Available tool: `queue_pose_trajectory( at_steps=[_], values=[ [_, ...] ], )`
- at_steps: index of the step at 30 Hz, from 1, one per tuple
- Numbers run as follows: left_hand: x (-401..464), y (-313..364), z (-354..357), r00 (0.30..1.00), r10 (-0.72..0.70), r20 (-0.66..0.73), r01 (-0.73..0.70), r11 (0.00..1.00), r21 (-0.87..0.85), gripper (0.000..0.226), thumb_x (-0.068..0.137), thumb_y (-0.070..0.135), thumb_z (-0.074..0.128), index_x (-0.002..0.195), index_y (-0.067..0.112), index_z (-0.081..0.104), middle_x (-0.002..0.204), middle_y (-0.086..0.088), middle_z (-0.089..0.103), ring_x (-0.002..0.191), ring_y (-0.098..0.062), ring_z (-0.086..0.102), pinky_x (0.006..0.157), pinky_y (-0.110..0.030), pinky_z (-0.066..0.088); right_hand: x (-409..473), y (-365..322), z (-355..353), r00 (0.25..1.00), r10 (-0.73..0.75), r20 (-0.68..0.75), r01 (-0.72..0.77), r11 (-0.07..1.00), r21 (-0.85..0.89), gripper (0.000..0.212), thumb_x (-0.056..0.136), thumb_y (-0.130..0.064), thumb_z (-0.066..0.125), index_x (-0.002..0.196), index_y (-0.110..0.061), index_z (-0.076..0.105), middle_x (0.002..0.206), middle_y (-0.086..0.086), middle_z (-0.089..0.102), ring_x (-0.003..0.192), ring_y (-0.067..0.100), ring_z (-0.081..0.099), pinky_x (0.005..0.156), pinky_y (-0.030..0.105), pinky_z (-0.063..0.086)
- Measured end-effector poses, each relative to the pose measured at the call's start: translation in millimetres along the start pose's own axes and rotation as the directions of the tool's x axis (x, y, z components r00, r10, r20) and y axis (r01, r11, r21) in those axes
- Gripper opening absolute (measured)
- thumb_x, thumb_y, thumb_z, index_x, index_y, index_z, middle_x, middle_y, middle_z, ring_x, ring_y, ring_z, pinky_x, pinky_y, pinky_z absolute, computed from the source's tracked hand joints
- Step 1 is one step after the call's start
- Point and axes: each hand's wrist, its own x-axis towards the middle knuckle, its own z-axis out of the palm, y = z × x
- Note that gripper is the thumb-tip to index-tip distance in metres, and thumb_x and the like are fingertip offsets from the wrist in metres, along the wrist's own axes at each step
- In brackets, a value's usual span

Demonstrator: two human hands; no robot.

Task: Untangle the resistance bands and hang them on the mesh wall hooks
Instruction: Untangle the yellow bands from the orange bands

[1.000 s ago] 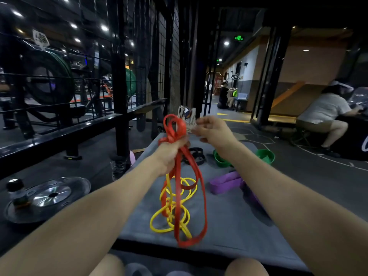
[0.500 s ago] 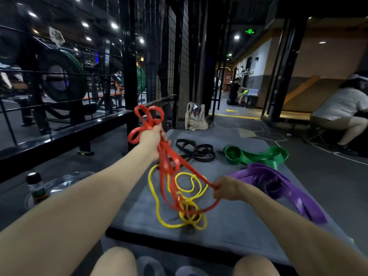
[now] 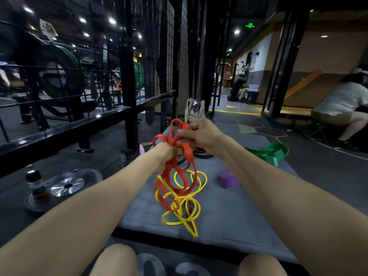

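Hands (image 3: pixel 169 154) (image 3: pixel 201 134) grip red band (image 3: pixel 179 176); black band (image 3: pixel 201 153) mostly hidden.

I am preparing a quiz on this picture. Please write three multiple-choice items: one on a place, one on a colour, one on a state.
1. Where does the green band lie?
A. on the mat, right of the hands
B. on a hook
C. on the metal plate

2. Which colour is tangled with the red band?
A. purple
B. yellow
C. black

3. The left hand is
A. open
B. gripping the red band
C. resting on the mat

Answers: 1 A, it lies on the mat; 2 B, the yellow band loops through the red; 3 B, its fingers curl round the red.
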Motion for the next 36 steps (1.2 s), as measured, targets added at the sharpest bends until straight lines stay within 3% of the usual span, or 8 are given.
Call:
queue_pose_trajectory(
  at_steps=[3,6,14,17,19,24,30,36],
  values=[
    [-0.4,-7.9,-9.9,0.991,0.007,-0.132,-0.009,1.0,-0.015,0.011,0.09,0.002,0.053,0.094,0.01,0.058,0.07,-0.011,0.062,0.046,-0.014,0.058,0.046,-0.026,0.052,-0.6,15.6,4.5,1.0,-0.022,-0.01,0.023,0.997,0.069,0.016,0.087,-0.001,0.06,0.073,-0.008,0.061,0.068,0.006,0.06,0.056,0.006,0.058,0.059,0.016,0.053],
    [-4.6,-14.1,-30.0,0.969,-0.033,-0.246,-0.003,0.99,-0.143,0.012,0.096,0.01,0.047,0.088,0.006,0.055,0.044,-0.003,0.06,0.038,-0.015,0.059,0.039,-0.026,0.051,-12.3,49.8,3.5,0.997,0.003,-0.075,-0.016,0.985,-0.172,0.014,0.087,-0.003,0.062,0.074,-0.009,0.062,0.064,0.001,0.054,0.054,0.005,0.046,0.046,0.009,0.04],
    [-8.8,-8.4,-62.3,0.912,-0.034,-0.409,-0.159,0.89,-0.427,0.033,0.101,0.009,0.03,0.074,0.008,0.049,0.05,-0.007,0.06,0.042,-0.014,0.062,0.045,-0.026,0.052,-43.5,144.5,65.3,0.906,0.323,0.272,0.047,0.564,-0.824,0.049,0.081,-0.046,0.066,0.051,-0.014,0.046,0.045,-0.001,0.044,0.052,0.013,0.042,0.046,0.015,0.03],
    [-10.2,-2.5,-65.7,0.887,0.015,-0.461,-0.212,0.902,-0.377,0.032,0.101,0.008,0.03,0.074,0.008,0.047,0.04,0.0,0.055,0.039,-0.012,0.059,0.043,-0.026,0.052,-38.9,155.9,68.6,0.946,0.259,0.196,0.052,0.477,-0.877,0.022,0.084,-0.025,0.062,0.078,-0.004,0.064,0.082,0.015,0.065,0.088,0.03,0.06,0.067,0.028,0.046],
    [-11.0,-3.1,-68.5,0.877,0.047,-0.479,-0.22,0.924,-0.312,0.032,0.101,0.007,0.03,0.072,0.007,0.045,0.043,-0.004,0.052,0.037,-0.014,0.056,0.046,-0.028,0.05,-26.8,156.6,57.2,0.964,0.201,0.174,0.035,0.551,-0.834,0.023,0.086,-0.016,0.059,0.096,0.003,0.068,0.101,0.024,0.066,0.096,0.03,0.061,0.078,0.032,0.045],
    [-3.7,-22.1,-74.9,0.822,0.055,-0.567,-0.164,0.976,-0.142,0.035,0.094,0.002,0.037,0.061,0.01,0.047,0.033,0.005,0.047,0.033,-0.013,0.05,0.055,-0.034,0.049,-8.3,119.3,8.0,0.998,0.019,-0.056,-0.031,0.974,-0.224,0.025,0.09,-0.001,0.055,0.068,-0.013,0.052,0.062,0.004,0.048,0.048,-0.001,0.043,0.052,0.015,0.035],
    [0.5,-34.1,-81.8,0.773,0.088,-0.628,-0.06,0.996,0.066,0.031,0.091,0.007,0.046,0.061,0.015,0.051,0.048,-0.003,0.052,0.054,-0.023,0.048,0.055,-0.029,0.039,6.3,104.7,-43.6,0.874,0.105,-0.474,0.077,0.934,0.348,0.02,0.099,-0.006,0.038,0.082,-0.007,0.048,0.062,0.004,0.055,0.048,0.007,0.056,0.048,0.016,0.05],
    [7.0,-21.0,-88.6,0.718,0.13,-0.684,-0.071,0.991,0.114,0.028,0.092,0.01,0.047,0.065,0.017,0.051,0.063,-0.001,0.052,0.055,-0.014,0.048,0.057,-0.027,0.04,1.4,131.4,-66.1,0.684,0.257,-0.683,-0.103,0.961,0.258,0.03,0.098,-0.005,0.035,0.069,-0.012,0.041,0.059,0.006,0.043,0.047,0.014,0.042,0.044,0.024,0.04]
  ],
)
